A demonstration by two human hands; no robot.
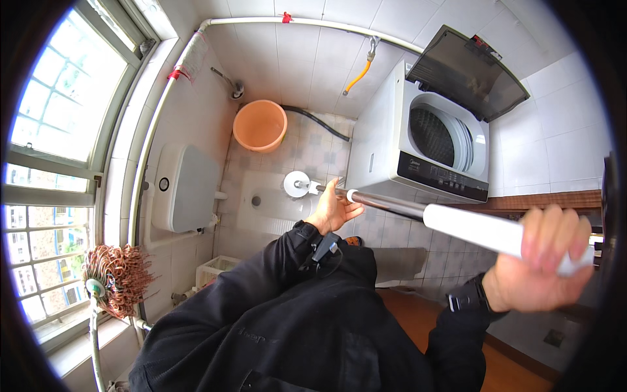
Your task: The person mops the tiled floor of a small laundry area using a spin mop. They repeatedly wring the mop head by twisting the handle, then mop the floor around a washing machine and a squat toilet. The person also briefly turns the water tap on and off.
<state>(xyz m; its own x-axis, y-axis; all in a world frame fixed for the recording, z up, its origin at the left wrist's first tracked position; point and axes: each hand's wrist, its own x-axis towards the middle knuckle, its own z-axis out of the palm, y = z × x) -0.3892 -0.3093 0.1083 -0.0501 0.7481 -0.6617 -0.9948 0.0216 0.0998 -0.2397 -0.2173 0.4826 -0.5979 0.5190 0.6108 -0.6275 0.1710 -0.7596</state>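
I hold a long pole with a metal shaft [392, 204], a thick white grip [473, 228] and a round white disc head [296, 184], much like a mop. My right hand [539, 258] is wrapped round the end of the white grip at the right. My left hand [333, 210] is by the shaft near the disc, its palm showing and its fingers stretched apart. The thumb crosses the shaft; whether it presses on it is hard to tell. The disc is over the white squat toilet [251, 225] set in the floor.
An orange bucket [260, 126] stands at the far wall beside a black hose [317, 121]. A washing machine [379, 140] with its lid raised is at the right. A white cistern [186, 188] hangs on the left wall. A string mop [117, 279] leans by the window.
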